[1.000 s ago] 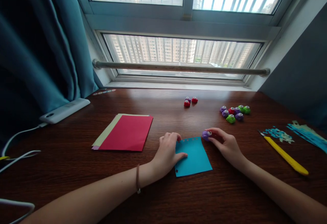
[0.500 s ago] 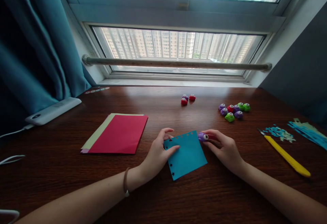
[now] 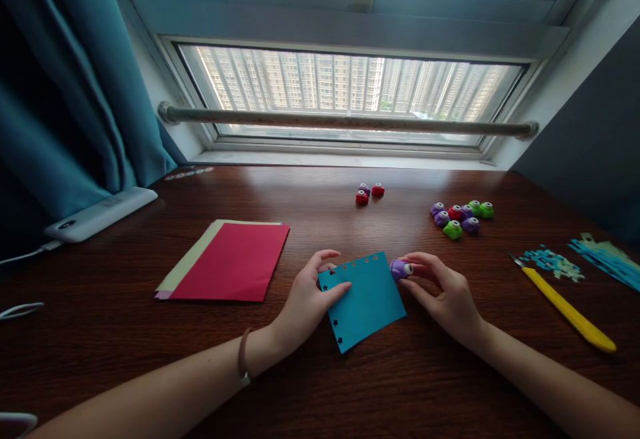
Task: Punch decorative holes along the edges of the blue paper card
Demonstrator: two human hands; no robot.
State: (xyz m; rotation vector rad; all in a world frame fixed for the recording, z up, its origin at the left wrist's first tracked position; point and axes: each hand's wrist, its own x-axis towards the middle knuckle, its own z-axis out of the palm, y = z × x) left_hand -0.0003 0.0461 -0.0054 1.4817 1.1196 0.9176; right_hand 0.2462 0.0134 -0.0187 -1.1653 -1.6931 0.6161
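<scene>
A small blue paper square (image 3: pixel 367 300) lies tilted on the brown wooden desk (image 3: pixel 320 385), with a row of small punched holes along its far edge and two near its front left corner. My left hand (image 3: pixel 307 300) pinches the paper's left edge between thumb and fingers. My right hand (image 3: pixel 445 292) grips a small purple craft punch (image 3: pixel 400 269) at the paper's far right corner.
A stack of red and pale paper sheets (image 3: pixel 227 260) lies to the left. Several coloured punches (image 3: pixel 461 217) sit at the back right, three more punches (image 3: pixel 369 193) in the middle back. A yellow utility knife (image 3: pixel 565 309) and blue paper scraps (image 3: pixel 553 262) lie right. A white power strip (image 3: pixel 97 215) lies far left.
The blue paper has been turned anticlockwise and lifted slightly at its left edge by my left hand. My right hand with the purple punch stays at the paper's far right corner.
</scene>
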